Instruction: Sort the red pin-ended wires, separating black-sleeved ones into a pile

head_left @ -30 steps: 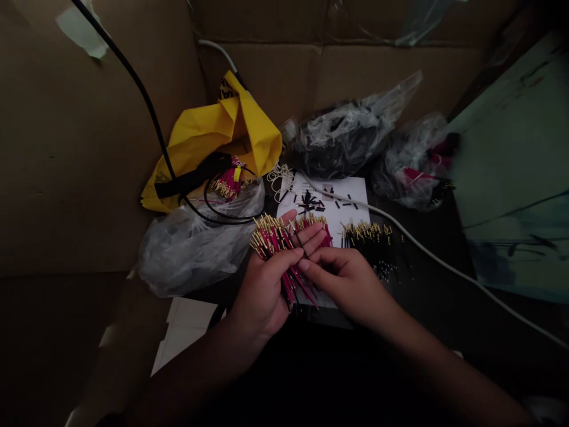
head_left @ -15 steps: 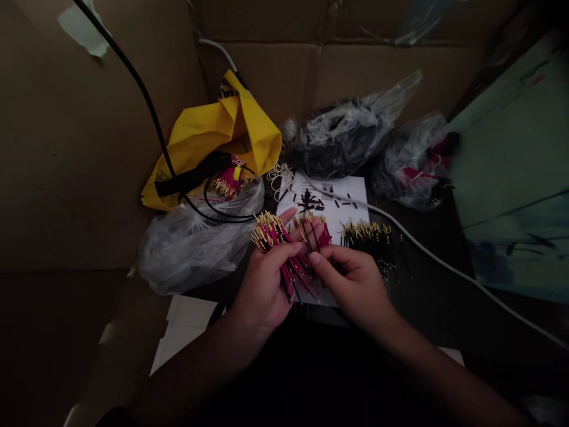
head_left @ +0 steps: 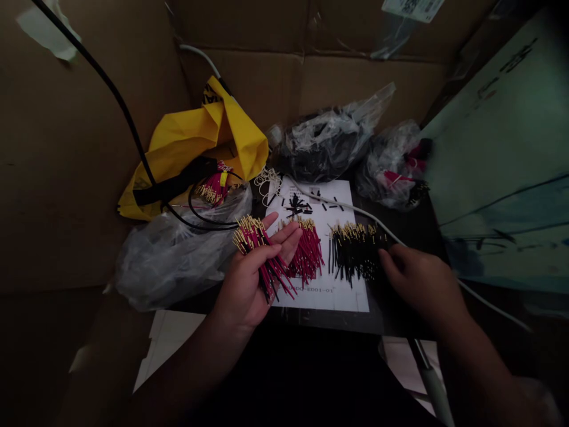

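Observation:
My left hand (head_left: 242,284) is closed around a bundle of red and black wires (head_left: 271,270), gold terminals pointing up and away; its other fingers stretch out behind the bundle. My right hand (head_left: 422,281) is at the right edge of a pile of black wires (head_left: 353,255) with gold ends. Its thumb and fingers are curled together, and what lies between them is too dark to make out. Between the hands, a pile of red wires (head_left: 309,249) with gold ends rests on a printed white sheet (head_left: 342,301).
Short black tubes (head_left: 297,206) lie scattered on the sheet. A yellow bag (head_left: 178,139), a clear plastic bag (head_left: 173,255) and a bag of dark items (head_left: 324,145) stand behind. A grey cable (head_left: 362,210) crosses the dark table. Cardboard (head_left: 249,77) walls the back.
My right hand has moved from beside the left hand, where it held thin black wires, rightward to the black wire pile. The left hand still holds its bundle. The view has shifted slightly.

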### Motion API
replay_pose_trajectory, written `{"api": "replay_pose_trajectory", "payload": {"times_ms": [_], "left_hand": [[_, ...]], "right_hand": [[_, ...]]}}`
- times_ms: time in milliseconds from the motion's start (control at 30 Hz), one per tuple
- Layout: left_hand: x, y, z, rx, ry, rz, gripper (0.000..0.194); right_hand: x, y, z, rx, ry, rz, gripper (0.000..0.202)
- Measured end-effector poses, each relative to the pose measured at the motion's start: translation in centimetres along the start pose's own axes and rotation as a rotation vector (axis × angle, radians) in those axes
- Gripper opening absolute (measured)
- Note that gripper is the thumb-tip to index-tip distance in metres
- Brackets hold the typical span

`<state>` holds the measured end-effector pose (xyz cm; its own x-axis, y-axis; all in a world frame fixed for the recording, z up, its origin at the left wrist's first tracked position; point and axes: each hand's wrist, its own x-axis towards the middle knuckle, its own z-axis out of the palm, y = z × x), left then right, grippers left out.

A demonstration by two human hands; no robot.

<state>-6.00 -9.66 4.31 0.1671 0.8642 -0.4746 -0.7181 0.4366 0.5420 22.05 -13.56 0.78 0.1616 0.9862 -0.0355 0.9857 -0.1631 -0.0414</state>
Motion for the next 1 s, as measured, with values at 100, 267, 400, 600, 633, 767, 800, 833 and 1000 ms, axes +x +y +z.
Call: {"api": "replay_pose_trajectory", "payload": {"times_ms": [100, 267, 400, 600, 633, 767, 800, 833, 1000], "left_hand": [[0.0, -0.2, 0.1, -0.001, -0.057, -0.009, 0.078], [0.0, -0.3, 0.3, -0.015, -0.165, -0.058, 0.075], [0.0, -0.3, 0.5, -0.003, -0.199, -0.079, 0.072], [0.0, -0.4, 0.4, 0.033, -0.207, -0.054, 0.062], [0.0, -0.4, 0.4, 0.038, -0.201, -0.042, 0.060], [-0.1, -0.3, 0.4, 0.051, -0.170, -0.016, 0.057], [-0.1, -0.3, 0.4, 0.048, -0.165, -0.016, 0.057], [-0.1, -0.3, 0.4, 0.042, -0.160, -0.015, 0.057], [0.1, -0.4, 0.3, 0.014, -0.099, -0.038, 0.064]], "right_hand": [[-0.1, -0.5, -0.5, -0.025, 0.027, 0.011, 0.043], [-0.4, -4.4, -2.6, 0.359, 0.246, -0.099, 0.030], [-0.6, -9.5, -3.4, 0.899, -0.125, -0.349, 0.026], [0.1, -13.5, -2.2, 1.122, -0.292, -0.342, 0.024], [0.1, -13.6, -2.1, 1.122, -0.276, -0.348, 0.023], [-0.2, -13.7, -2.0, 1.079, -0.131, -0.385, 0.020], [-0.3, -13.8, -2.0, 1.067, -0.091, -0.383, 0.019], [-0.4, -13.9, -1.9, 1.056, -0.059, -0.380, 0.019], [-0.5, -14.1, -1.5, 1.026, 0.014, -0.383, 0.017]]}}
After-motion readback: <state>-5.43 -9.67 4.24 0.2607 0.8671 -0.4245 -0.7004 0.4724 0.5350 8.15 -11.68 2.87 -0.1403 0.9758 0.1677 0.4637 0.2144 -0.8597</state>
